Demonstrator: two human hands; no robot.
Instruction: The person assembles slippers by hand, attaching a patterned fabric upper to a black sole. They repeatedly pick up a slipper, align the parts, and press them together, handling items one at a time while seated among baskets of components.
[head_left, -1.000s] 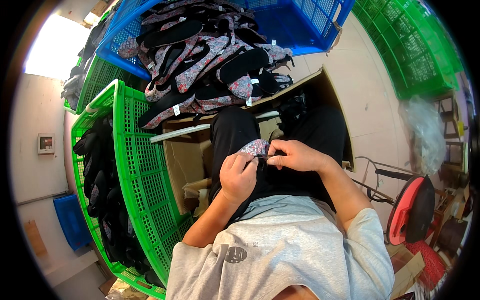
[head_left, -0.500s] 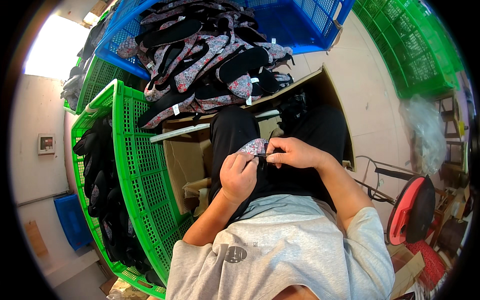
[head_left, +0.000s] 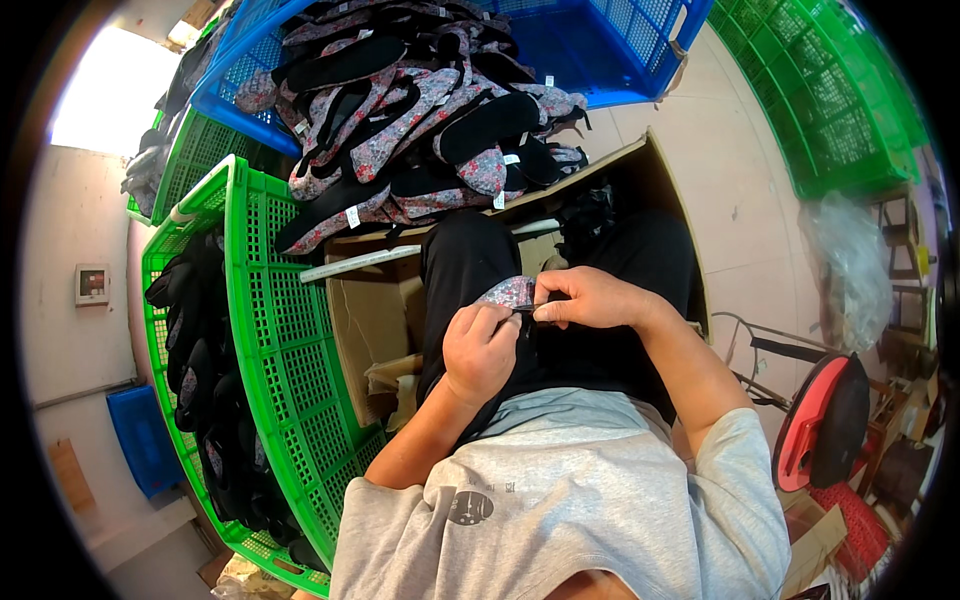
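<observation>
A floral-print cloth slipper [head_left: 508, 291] with dark trim rests over my lap, partly hidden by my fingers. My left hand [head_left: 480, 345] is closed in a pinch on its near edge. From the other side, my right hand [head_left: 590, 298] pinches the same edge between thumb and fingers, close to the left fingertips. A short dark strip shows between the two hands; its details are too small to make out. Beyond my knees lies a heap of similar floral slippers [head_left: 375, 155] with black soles and small white tags.
A green mesh crate [head_left: 290, 300] holding dark slippers stands at my left. The heap spills from a blue crate [head_left: 640, 50] toward an open cardboard box [head_left: 665, 190] around my legs. Green crates [head_left: 820, 90] stand far right, near a red-and-black round object [head_left: 825, 420].
Both hands keep their pinch on the slipper with barely any shift. The left hand has moved very slightly to the right.
</observation>
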